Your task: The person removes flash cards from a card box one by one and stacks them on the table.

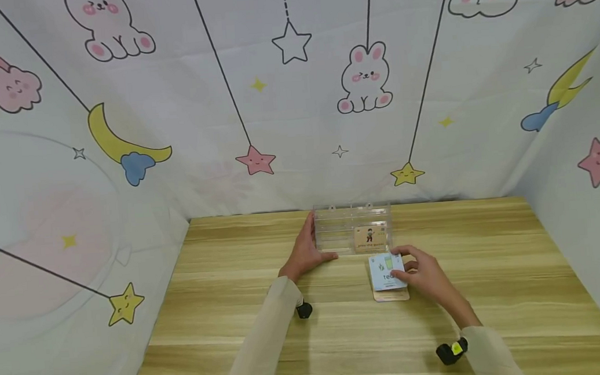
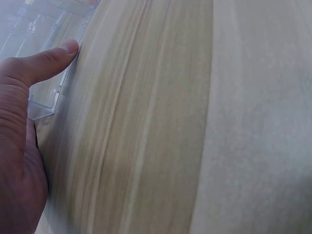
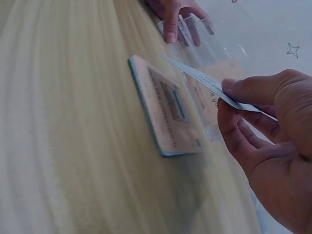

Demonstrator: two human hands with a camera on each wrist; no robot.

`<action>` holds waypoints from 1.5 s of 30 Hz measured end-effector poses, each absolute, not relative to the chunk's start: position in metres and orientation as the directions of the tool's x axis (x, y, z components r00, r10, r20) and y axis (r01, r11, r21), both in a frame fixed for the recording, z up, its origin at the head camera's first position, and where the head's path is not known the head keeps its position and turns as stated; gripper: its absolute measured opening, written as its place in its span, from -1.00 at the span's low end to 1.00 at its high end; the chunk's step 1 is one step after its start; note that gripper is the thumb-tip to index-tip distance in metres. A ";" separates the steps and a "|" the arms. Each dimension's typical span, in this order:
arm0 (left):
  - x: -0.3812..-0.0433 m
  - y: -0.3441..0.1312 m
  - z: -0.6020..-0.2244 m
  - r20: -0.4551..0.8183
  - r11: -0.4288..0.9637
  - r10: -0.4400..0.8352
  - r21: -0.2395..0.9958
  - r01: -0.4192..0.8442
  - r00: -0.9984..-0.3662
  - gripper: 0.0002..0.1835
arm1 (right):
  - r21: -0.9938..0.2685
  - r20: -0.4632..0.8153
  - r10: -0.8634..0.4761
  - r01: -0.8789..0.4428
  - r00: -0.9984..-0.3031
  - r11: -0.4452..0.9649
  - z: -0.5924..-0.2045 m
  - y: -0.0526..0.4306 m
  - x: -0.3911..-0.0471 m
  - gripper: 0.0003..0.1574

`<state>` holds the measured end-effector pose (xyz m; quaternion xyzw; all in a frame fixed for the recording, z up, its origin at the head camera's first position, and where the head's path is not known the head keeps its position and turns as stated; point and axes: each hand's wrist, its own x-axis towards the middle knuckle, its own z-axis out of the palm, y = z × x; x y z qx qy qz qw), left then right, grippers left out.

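Observation:
My left hand grips the left end of a clear plastic card holder, its thumb along the front edge and its fingers at the far side. In the left wrist view, the thumb lies over the holder's edge. Between thumb and fingers my right hand pinches a light blue card that shows a green drink and lettering starting "te". Beneath that card lies a stack of tan-faced cards with blue edges. A tan card with a guitar player sits in the holder's lower right pocket.
The wood-grain table ends at a white cloth backdrop printed with stars, rabbits and clouds. The holder stands close to that cloth. Cloth also hangs at the left and right sides. A black wrist camera sits on the left wrist.

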<state>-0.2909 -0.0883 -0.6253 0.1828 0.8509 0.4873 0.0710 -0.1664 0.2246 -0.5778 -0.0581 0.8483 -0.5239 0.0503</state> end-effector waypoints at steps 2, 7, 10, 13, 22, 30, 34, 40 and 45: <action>-0.291 -0.088 -0.626 0.062 0.455 0.379 0.856 0.245 -0.923 0.50 | -0.898 -0.046 -0.143 -0.022 -0.989 0.439 -0.581 0.226 -0.163 -0.40; -0.292 -0.088 -0.628 0.078 0.453 0.376 0.854 0.256 -0.923 0.49 | -0.899 -0.080 -0.119 0.020 -0.990 0.438 -0.588 0.227 -0.156 -0.40; -0.292 -0.088 -0.629 0.076 0.454 0.378 0.853 0.257 -0.923 0.50 | -0.900 -0.078 -0.120 0.018 -0.990 0.435 -0.592 0.227 -0.154 -0.41; -0.292 -0.088 -0.628 0.077 0.452 0.380 0.854 0.257 -0.922 0.50 | -0.895 -0.058 -0.125 -0.003 -0.991 0.445 -0.596 0.226 -0.153 -0.42; -0.292 -0.087 -0.627 0.074 0.456 0.383 0.851 0.259 -0.921 0.50 | -0.828 0.041 -0.148 -0.117 -0.988 0.549 -0.601 0.224 -0.151 -0.37; -0.291 -0.087 -0.626 0.071 0.464 0.377 0.849 0.254 -0.924 0.51 | -0.773 0.065 -0.144 -0.141 -0.987 0.618 -0.610 0.224 -0.151 -0.34; -0.292 -0.087 -0.627 0.071 0.465 0.379 0.847 0.257 -0.923 0.51 | -0.736 0.064 -0.149 -0.148 -0.987 0.660 -0.610 0.223 -0.151 -0.32; -0.292 -0.087 -0.629 0.075 0.460 0.381 0.849 0.260 -0.921 0.51 | -0.703 0.042 -0.167 -0.148 -0.985 0.696 -0.609 0.221 -0.151 -0.32; -0.293 -0.087 -0.630 0.084 0.453 0.378 0.852 0.263 -0.922 0.51 | -0.685 0.046 -0.176 -0.159 -0.983 0.710 -0.607 0.221 -0.151 -0.33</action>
